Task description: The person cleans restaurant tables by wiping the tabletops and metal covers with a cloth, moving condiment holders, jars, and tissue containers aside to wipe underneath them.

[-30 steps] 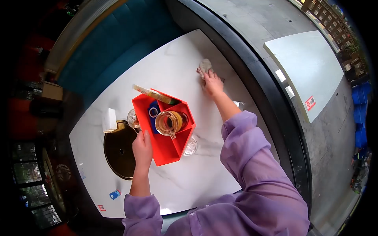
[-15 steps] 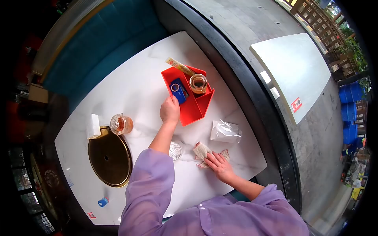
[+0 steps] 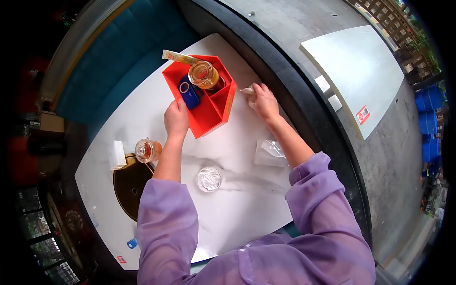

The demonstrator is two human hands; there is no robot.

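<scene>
My left hand (image 3: 176,118) is closed on the near left edge of a red divided caddy (image 3: 205,117), which looks raised or tilted. Inside the caddy are a glass jar (image 3: 204,76) with brownish contents and a blue item (image 3: 189,95) with a white ring on it. A long yellowish packet (image 3: 178,57) sticks out over its far left side. To the right of the caddy, my right hand (image 3: 264,102) is wrapped round a pale cloth (image 3: 249,91) against the table, close to its right edge. Part of the cloth is hidden by the fingers.
On the white marbled table (image 3: 237,213) are a glass with crumpled clear wrap (image 3: 209,179), a clear plastic packet (image 3: 270,153), a lidded glass jar (image 3: 148,150), a white box (image 3: 117,155), a brass round plate (image 3: 128,185) and a small blue item (image 3: 132,243). A dark ledge (image 3: 327,161) borders the right.
The caddy has moved left and away with my left hand on it. My right hand has carried the cloth from the near right of the table to the far right side.
</scene>
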